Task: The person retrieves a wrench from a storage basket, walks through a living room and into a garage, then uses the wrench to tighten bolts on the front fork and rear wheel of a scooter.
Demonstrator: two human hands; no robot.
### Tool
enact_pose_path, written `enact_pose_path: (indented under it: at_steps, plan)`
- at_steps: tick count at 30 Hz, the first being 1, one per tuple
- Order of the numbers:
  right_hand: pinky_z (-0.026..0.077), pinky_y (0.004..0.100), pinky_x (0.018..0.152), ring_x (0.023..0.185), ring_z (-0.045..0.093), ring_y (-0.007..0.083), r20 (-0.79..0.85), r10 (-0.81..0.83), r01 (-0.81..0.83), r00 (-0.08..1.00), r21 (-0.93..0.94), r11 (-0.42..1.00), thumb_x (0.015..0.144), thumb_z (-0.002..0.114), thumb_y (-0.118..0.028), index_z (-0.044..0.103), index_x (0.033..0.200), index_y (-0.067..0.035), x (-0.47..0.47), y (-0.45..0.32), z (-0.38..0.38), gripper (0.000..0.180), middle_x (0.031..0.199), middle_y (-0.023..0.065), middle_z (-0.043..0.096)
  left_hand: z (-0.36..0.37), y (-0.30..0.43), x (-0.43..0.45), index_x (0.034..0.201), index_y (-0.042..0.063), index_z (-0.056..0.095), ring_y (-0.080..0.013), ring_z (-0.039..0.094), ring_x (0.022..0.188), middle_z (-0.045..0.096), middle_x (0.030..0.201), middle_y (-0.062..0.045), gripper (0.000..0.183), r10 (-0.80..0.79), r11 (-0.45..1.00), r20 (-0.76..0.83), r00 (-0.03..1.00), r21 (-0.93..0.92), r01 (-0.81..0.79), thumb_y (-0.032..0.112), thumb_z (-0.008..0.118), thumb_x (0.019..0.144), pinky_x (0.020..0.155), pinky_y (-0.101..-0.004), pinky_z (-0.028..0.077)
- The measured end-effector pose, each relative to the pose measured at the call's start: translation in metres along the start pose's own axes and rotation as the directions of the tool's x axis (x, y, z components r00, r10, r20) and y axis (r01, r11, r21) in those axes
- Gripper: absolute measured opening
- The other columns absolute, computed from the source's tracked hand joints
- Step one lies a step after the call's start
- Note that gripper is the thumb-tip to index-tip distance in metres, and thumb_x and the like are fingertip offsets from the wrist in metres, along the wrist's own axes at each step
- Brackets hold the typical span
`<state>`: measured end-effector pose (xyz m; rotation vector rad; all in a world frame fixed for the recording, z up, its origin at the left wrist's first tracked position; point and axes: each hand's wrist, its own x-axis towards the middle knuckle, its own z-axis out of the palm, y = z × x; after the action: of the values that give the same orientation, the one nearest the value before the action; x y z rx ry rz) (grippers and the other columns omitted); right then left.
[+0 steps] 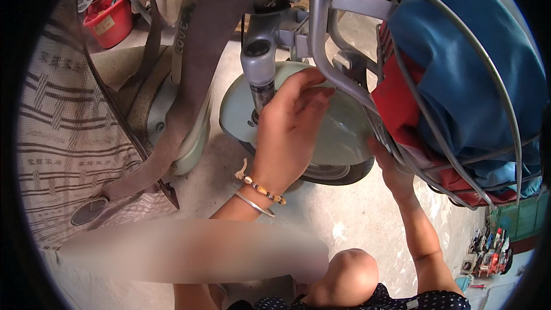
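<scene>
A scooter's pale green front fender curves over the front wheel, with a silver metal fork at its left. My left hand, with a beaded bracelet and a bangle at the wrist, is over the fender beside the fork, fingers bent towards the metal tube; whether it grips anything is not plain. My right hand is at the fender's right side, under the wire basket, its fingers partly hidden by the basket frame. Blue fabric and red fabric fill the basket.
A patterned cloth cover with a brown strap hangs at left. A red bucket stands at upper left. My bent knee is below. Shoes are piled at lower right, near a green container.
</scene>
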<state>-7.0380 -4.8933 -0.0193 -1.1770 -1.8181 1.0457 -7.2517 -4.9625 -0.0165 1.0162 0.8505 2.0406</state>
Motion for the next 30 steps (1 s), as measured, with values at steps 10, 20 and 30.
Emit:
enact_pose_path:
  at_steps: [10, 20, 30]
  plan:
    - [0.031, 0.0219, 0.064, 0.073, 0.041, 0.008, 0.083, -0.441, 0.372, 0.894, -0.687, 0.624, 0.085, 0.053, -0.016, 0.048, 0.104, -0.005, 0.004, 0.003, 0.017, 0.023, 0.09, 0.0013, 0.047, 0.01, -0.007, 0.015, 0.113, -0.004, 0.048, -0.0117, 0.057, 0.09, 0.058, 0.099, -0.006, 0.028, -0.141, 0.973, -0.043, 0.989, -0.192, 0.131, -0.006, 0.045, 0.085, 0.081, -0.0238, 0.047]
    - [0.033, 0.0237, 0.079, 0.091, 0.043, 0.0106, 0.116, -0.536, 0.387, 0.836, -0.818, 0.425, 0.088, 0.049, -0.024, 0.044, 0.116, -0.006, 0.017, 0.003, 0.023, 0.033, 0.107, 0.0031, 0.047, 0.021, -0.012, 0.019, 0.108, 0.0, 0.05, -0.0055, 0.053, 0.083, 0.058, 0.095, -0.001, 0.024, -0.17, 0.928, -0.194, 0.966, -0.363, 0.09, -0.004, 0.047, 0.084, 0.074, -0.0194, 0.042]
    - [0.033, 0.0257, 0.092, 0.106, 0.045, 0.0144, 0.313, -0.57, 0.294, 0.76, -0.947, -0.128, 0.092, 0.045, -0.027, 0.041, 0.126, -0.005, 0.03, 0.018, 0.027, 0.04, 0.121, 0.0051, 0.047, 0.017, -0.024, 0.039, 0.09, 0.001, 0.051, -0.0127, 0.054, 0.079, 0.055, 0.085, -0.005, 0.01, -0.339, 0.782, -0.02, 0.941, -0.562, 0.27, -0.001, 0.043, 0.085, 0.072, -0.0242, 0.045]
